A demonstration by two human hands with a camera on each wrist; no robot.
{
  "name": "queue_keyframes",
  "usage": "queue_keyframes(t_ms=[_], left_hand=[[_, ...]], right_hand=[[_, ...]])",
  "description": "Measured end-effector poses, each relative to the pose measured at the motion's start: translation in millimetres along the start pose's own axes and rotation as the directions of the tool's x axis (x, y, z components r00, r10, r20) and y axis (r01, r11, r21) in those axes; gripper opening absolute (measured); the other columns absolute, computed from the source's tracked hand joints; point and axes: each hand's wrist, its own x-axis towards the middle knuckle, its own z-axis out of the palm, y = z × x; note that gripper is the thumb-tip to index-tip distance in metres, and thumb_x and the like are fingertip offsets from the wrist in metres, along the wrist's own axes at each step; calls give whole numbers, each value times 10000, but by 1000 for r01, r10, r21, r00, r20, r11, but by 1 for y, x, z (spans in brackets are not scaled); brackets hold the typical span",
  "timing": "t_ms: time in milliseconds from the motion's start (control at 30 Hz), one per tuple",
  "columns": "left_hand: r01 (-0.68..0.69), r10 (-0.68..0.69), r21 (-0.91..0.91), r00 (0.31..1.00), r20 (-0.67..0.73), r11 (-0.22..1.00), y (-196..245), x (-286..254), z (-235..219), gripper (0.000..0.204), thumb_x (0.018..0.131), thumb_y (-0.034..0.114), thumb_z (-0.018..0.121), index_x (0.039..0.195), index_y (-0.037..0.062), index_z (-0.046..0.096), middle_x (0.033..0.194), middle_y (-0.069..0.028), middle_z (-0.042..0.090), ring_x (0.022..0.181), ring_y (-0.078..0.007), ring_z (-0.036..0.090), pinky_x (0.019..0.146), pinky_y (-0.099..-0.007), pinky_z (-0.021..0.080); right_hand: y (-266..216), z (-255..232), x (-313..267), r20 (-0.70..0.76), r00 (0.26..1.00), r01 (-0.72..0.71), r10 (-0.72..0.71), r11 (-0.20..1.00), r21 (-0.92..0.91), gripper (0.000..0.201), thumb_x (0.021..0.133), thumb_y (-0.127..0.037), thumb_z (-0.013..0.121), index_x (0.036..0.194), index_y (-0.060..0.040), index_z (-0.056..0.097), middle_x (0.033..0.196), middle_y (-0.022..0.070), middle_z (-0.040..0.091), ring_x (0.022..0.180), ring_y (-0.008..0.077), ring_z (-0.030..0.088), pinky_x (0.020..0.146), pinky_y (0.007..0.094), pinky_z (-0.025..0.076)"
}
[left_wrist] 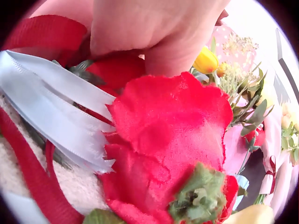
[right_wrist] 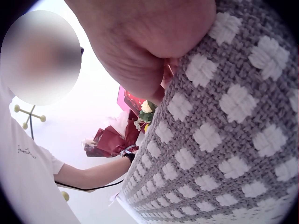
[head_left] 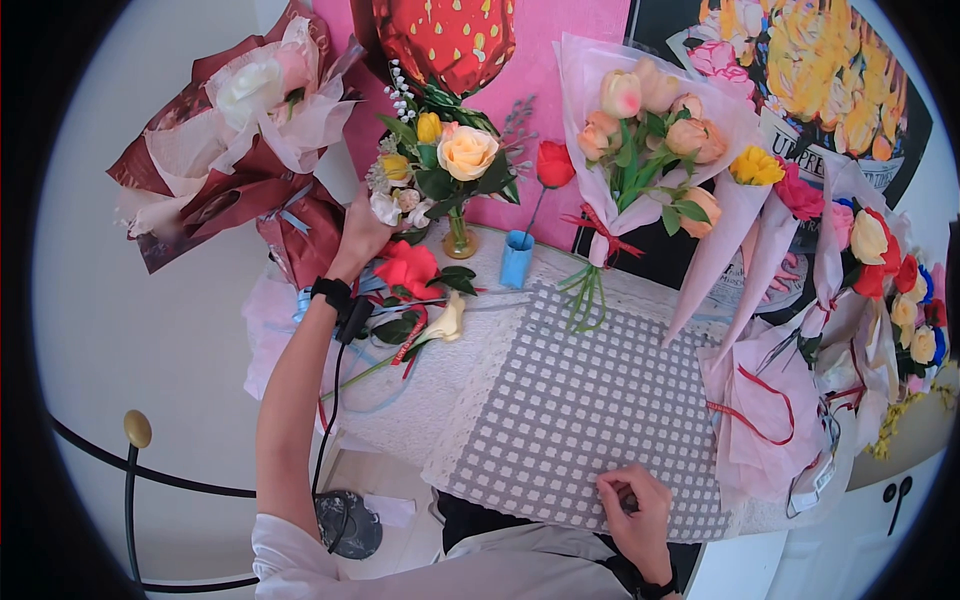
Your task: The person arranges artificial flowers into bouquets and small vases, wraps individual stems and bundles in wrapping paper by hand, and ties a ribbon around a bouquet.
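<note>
My left hand reaches between a burgundy-wrapped bouquet and a small glass vase of mixed flowers. Its fingertips are hidden, so I cannot tell whether they hold anything. Just below that hand lies a red artificial flower, large in the left wrist view, beside pale blue ribbon and red ribbon. My right hand rests near the front edge of the grey-and-white checked cloth, its fingers loosely curled with nothing visible in them.
A cream calla lily lies on the table's left part. A red rose stands in a blue holder. Behind the cloth leans a peach tulip bouquet. Pink-wrapped flowers and folded pink paper are at the right.
</note>
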Motion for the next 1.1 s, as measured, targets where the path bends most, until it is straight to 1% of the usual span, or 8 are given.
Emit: queue_keyframes(t_ms=[100,167,367,467,667,833,1000,1100], left_hand=[[-48,49,6,996,-77,999,-12,7,4,854,666,137,986,1333,-61,492,1218,-227,728,1155,-328,718,996,-399,559],[36,-40,-36,995,-89,999,10,5,-8,854,726,112,960,1376,-61,434,1211,-195,723,1127,-277,710,1001,-380,552],[122,-130,-46,962,-239,991,31,1,-33,840,723,147,966,1357,-61,457,1204,-236,730,1133,-322,726,994,-404,564],[196,-210,-84,955,-209,977,59,-13,-51,840,766,105,941,1388,-77,406,1287,-197,678,1180,-252,669,1037,-355,518],[119,-153,-136,946,-285,984,53,-51,-56,884,738,122,959,1406,-55,408,1302,-215,655,1196,-279,662,1055,-361,508],[205,-254,-188,919,-300,961,89,-97,-77,880,733,59,946,1426,-20,409,1324,-157,626,1208,-241,634,1062,-371,501],[144,-158,-67,933,-322,987,116,-142,-101,882,761,46,927,1464,2,398,1374,-152,582,1243,-239,610,1077,-375,498],[58,-90,-125,959,-267,990,131,-173,-109,911,757,46,922,1484,15,374,1389,-169,570,1259,-273,604,1101,-391,467]], right_hand=[[1,0,0,-1,1000,8,-8,1000,7,68,910,67,734,961,32,709,846,119,704,666,176,692,596,283,524],[1,0,0,-2,1000,17,-17,1000,7,68,909,68,734,961,32,708,847,119,704,666,179,692,595,283,524],[1,0,-1,-4,1000,29,-29,999,26,75,907,73,733,963,34,704,853,123,702,665,187,692,587,281,522],[3,0,-2,-7,998,55,-55,998,24,84,904,74,735,969,35,699,858,126,701,664,193,691,581,283,520],[5,1,-4,-24,996,88,-87,995,42,85,903,73,734,963,29,694,844,116,693,655,190,678,578,285,507],[8,-3,-6,-12,994,106,-106,993,50,84,902,77,725,956,23,691,838,106,686,653,183,667,585,283,501],[11,-1,-9,-18,991,137,-136,988,68,96,901,77,715,973,30,673,866,135,690,659,233,682,581,318,521],[11,-4,-8,-18,987,159,-158,985,70,94,905,69,716,979,30,673,877,132,693,666,233,682,582,316,521]])
